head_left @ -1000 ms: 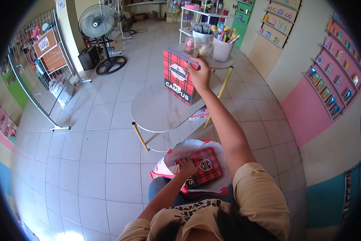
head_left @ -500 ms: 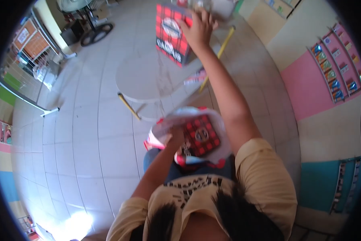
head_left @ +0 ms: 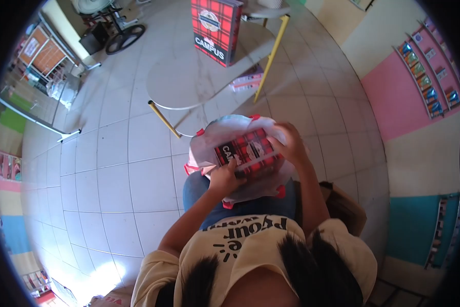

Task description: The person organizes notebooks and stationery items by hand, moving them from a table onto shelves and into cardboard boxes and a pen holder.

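Observation:
A whitish bag with red trim (head_left: 201, 140) sits wide-mouthed on my lap. Tilted inside it is a red-and-black plaid, box-shaped item marked CAMPUS (head_left: 255, 148). My left hand (head_left: 227, 179) grips its near left end, thumb on top. At its right end, my right hand (head_left: 290, 145) is closed round the edge; some fingertips are hidden. A matching plaid CAMPUS item (head_left: 214, 30) stands upright on the grey table (head_left: 173, 84), touched by neither hand.
The table has yellow legs (head_left: 271, 61); a pink-and-white pack (head_left: 248, 81) lies beneath its top. A stand fan (head_left: 125, 38) is at the back left. Wall racks with small packets (head_left: 419, 79) hang at right. A brown box-like object (head_left: 342, 207) is beside my right leg.
My right hand has left the plaid item on the table and come down into the bag. The item inside the bag is now between both hands and turned.

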A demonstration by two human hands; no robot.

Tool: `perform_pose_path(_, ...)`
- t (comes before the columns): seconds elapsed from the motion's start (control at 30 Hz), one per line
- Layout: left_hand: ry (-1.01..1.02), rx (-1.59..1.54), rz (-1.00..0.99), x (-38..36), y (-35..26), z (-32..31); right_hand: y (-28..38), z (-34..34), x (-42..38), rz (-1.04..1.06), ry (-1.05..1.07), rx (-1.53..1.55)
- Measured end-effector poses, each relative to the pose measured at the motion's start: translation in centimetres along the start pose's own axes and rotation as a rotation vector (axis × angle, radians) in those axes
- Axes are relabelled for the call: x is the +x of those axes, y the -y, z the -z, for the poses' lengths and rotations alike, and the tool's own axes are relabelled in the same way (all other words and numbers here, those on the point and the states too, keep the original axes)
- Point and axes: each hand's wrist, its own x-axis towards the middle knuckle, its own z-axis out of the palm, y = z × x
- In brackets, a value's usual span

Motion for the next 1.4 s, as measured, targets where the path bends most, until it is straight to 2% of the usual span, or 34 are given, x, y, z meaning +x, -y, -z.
perform_pose_path(0.07, -0.113, -0.069, -0.053, -1.2, -0.1, 2.4, -1.3, 2.6, -1.2, -0.114, 0.024, 0.145)
perform_pose_path(0.17, 0.014, -0.407, 0.186, -2.7, -1.7, 9.6, -1.6, 3.8, -0.8, -0.237, 0.099, 0.578)
perform_pose_path(0.23, -0.231, -0.615, -0.102, -1.1, 1.5, 9.8, -0.6, 3.1, 0.9, -0.233, 0.213, 0.924)
perform_pose_path(0.27, -0.216, -0.755, -0.108, -0.5, 1.4, 11.7, 2.5, 3.8, 2.7, -0.265, 0.193, 0.972)
perform_pose_path(0.3, -0.201, -0.814, -0.143, 0.1, 1.5, 13.7, 4.0, 3.8, 4.5, -0.249, 0.120, 0.934)
perform_pose_path(0.37, -0.304, -0.829, -0.261, 2.1, 2.7, 15.8, 6.1, 3.5, 9.0, -0.215, -0.021, 0.857)
perform_pose_path(0.43, -0.399, -0.895, -0.237, 4.4, 3.5, 17.2, 9.7, 2.6, 14.3, 0.032, -0.148, 0.667)
perform_pose_path(0.5, -0.651, -0.759, -0.245, 7.6, 4.9, 17.9, 13.1, 1.5, 19.4, 0.070, -0.181, 0.670)
perform_pose_path(0.57, -0.910, -0.605, -0.243, 10.8, 5.5, 18.8, 14.7, 0.0, 23.9, 0.148, -0.225, 0.444)
perform_pose_path(0.6, -1.086, -0.359, -0.287, 13.0, 6.6, 18.6, 15.2, -1.0, 25.9, 0.139, -0.223, 0.447)
perform_pose_path(0.63, -1.022, -0.435, -0.313, 12.8, 4.6, 19.4, 15.4, -2.1, 27.7, 0.128, -0.220, 0.451)
perform_pose_path(0.7, -0.957, -0.216, -0.401, 15.3, 4.6, 19.5, 16.0, -3.8, 30.9, 0.129, -0.241, 0.287)
perform_pose_path(0.73, -0.897, -0.197, -0.389, 16.4, 4.3, 19.4, 16.1, -4.7, 32.1, 0.144, -0.277, 0.183)
perform_pose_path(0.93, -0.505, -0.150, -0.288, 21.8, 1.8, 18.8, 14.4, -7.7, 35.0, 0.049, -0.321, 0.004)
perform_pose_path(0.97, -0.518, -0.127, -0.304, 23.4, 2.0, 18.2, 13.9, -7.8, 35.0, 0.020, -0.313, -0.025)
perform_pose_path(1.07, -0.576, -0.066, -0.346, 27.2, 2.6, 16.0, 12.9, -7.6, 34.7, 0.304, -0.501, -0.431)
perform_pose_path(1.17, -0.607, -0.043, -0.351, 26.5, 1.5, 16.4, 12.4, -7.5, 35.4, 0.422, -0.652, -0.538)
perform_pose_path(1.27, -0.602, 0.024, -0.324, 26.8, 1.1, 16.5, 12.7, -5.8, 34.1, 0.492, -0.716, -0.501)
perform_pose_path(1.4, -0.657, 0.107, -0.342, 27.3, 1.9, 15.6, 9.1, -3.7, 26.8, 0.556, -0.746, 0.137)
